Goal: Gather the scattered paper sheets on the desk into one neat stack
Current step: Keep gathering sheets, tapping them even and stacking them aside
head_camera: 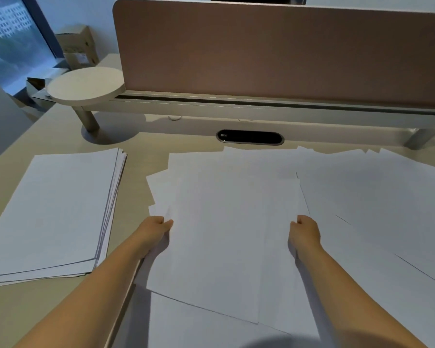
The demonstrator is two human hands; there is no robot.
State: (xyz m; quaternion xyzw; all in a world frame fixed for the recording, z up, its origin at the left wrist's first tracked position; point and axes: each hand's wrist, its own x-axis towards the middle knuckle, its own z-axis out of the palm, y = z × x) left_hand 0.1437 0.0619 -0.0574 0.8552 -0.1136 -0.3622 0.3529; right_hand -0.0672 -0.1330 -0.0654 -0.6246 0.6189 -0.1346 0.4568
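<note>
Sheets (226, 222): loose spread mid-desk, my left hand (156, 231) and right hand (305, 232) pinching the top batch's side edges. Stack (53, 209) lies left. Risk: thin grip, lower sheets may slide out.

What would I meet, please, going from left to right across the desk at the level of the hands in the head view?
Paper stack → left hand → held sheets → right hand → loose sheets.
</note>
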